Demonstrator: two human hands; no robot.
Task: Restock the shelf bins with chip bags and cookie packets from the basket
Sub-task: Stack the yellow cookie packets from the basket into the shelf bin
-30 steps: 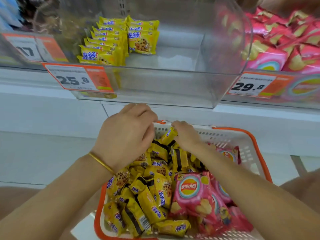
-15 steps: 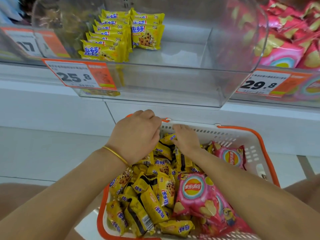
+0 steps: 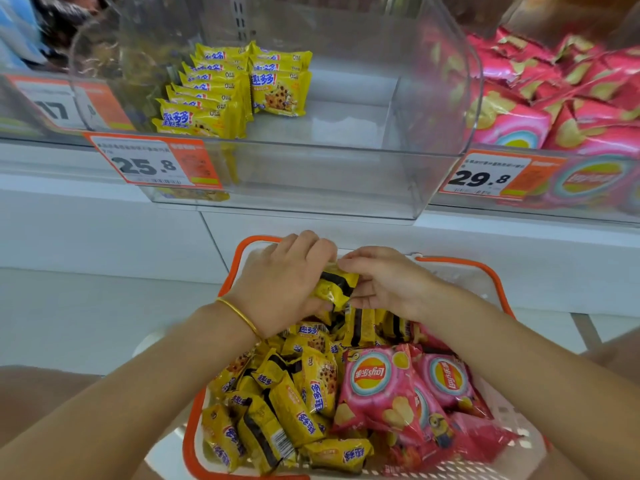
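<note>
Over the far end of the orange-rimmed basket [image 3: 189, 441], both hands met on one yellow cookie packet [image 3: 335, 288], lifted just clear of the pile beneath it. The left hand [image 3: 284, 289], with a gold bangle [image 3: 239, 313] at its wrist, had its fingers curled over the packet's left end. The right hand [image 3: 384, 282] pinched the right end, fingertips on the top edge and thumb underneath. The packet sat tilted between them, its dark seam stripe facing up. Below, the basket's left half was heaped with loose cookie packets [image 3: 294, 403] lying at all angles, and its right half held pink chip bags [image 3: 374, 386], one with a cartoon figure printed near its lower corner. Directly above the basket, on the white shelf [image 3: 69, 188], stood a clear bin [image 3: 311, 178] with a price tag reading 25.8 [image 3: 149, 164] on the left of its front wall. Inside, stacked cookie packets [image 3: 214, 98] filled only the back left corner in two neat rows, leaving the bin's floor bare to the right. The neighbouring bin to the right was packed with shelved chip bags [image 3: 554, 109] in the same pink, behind a price tag reading 29.8 [image 3: 485, 176].
</note>
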